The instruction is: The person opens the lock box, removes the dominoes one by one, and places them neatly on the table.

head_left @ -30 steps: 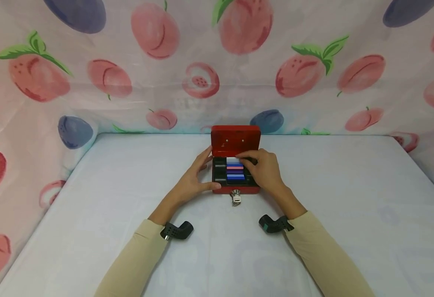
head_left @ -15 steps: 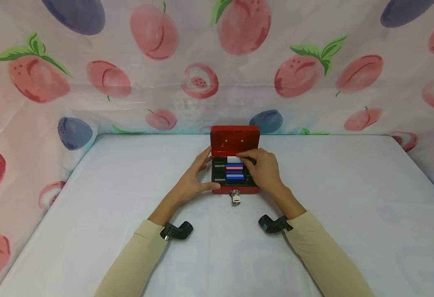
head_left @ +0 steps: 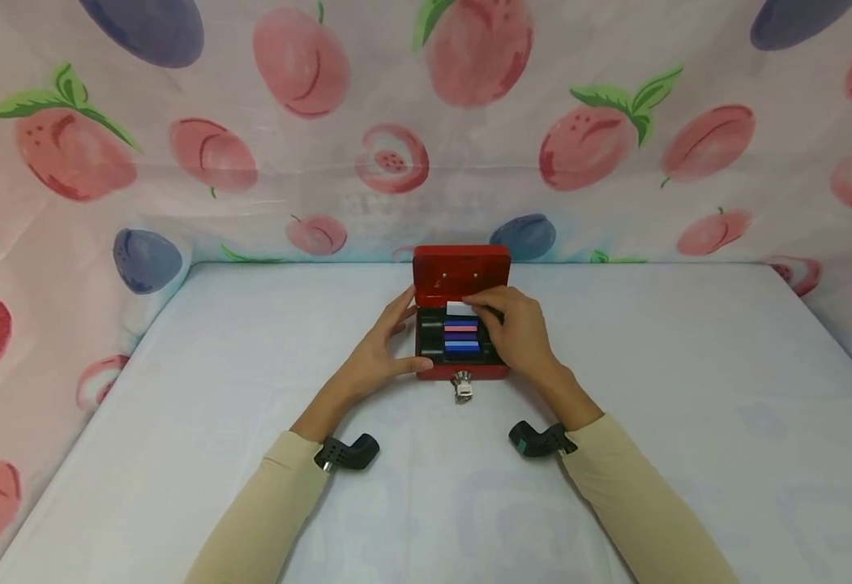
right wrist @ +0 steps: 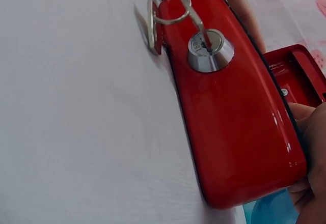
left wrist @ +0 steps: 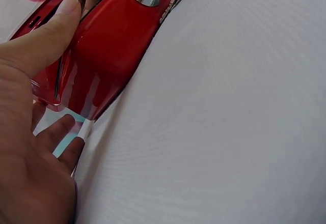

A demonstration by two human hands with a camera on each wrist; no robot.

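A small red cash box point(head_left: 487, 372) stands with its lid point(head_left: 460, 268) raised, a black tray point(head_left: 431, 332) inside. Across the tray's middle lie several flat strips point(head_left: 461, 337) in blue, pink and purple. My right hand point(head_left: 524, 328) pinches a white flat rectangular piece point(head_left: 458, 308) at the back of this row, between thumb and fingertips. Spread along the box's left side is my left hand point(head_left: 378, 357), its thumb point(left wrist: 53, 38) resting on the front left edge. The other fingers lie beside the side wall. In the right wrist view the white piece is hidden.
A key sits in the round lock point(right wrist: 211, 51) on the box's front, with a key ring point(right wrist: 168, 5) hanging from it. White cloth point(head_left: 250, 341) covers the table. A fruit-patterned curtain point(head_left: 469, 178) stands close behind the box.
My right hand has lifted the white piece slightly up and back, so more of its face shows above the row. The left hand and the box stay in place.
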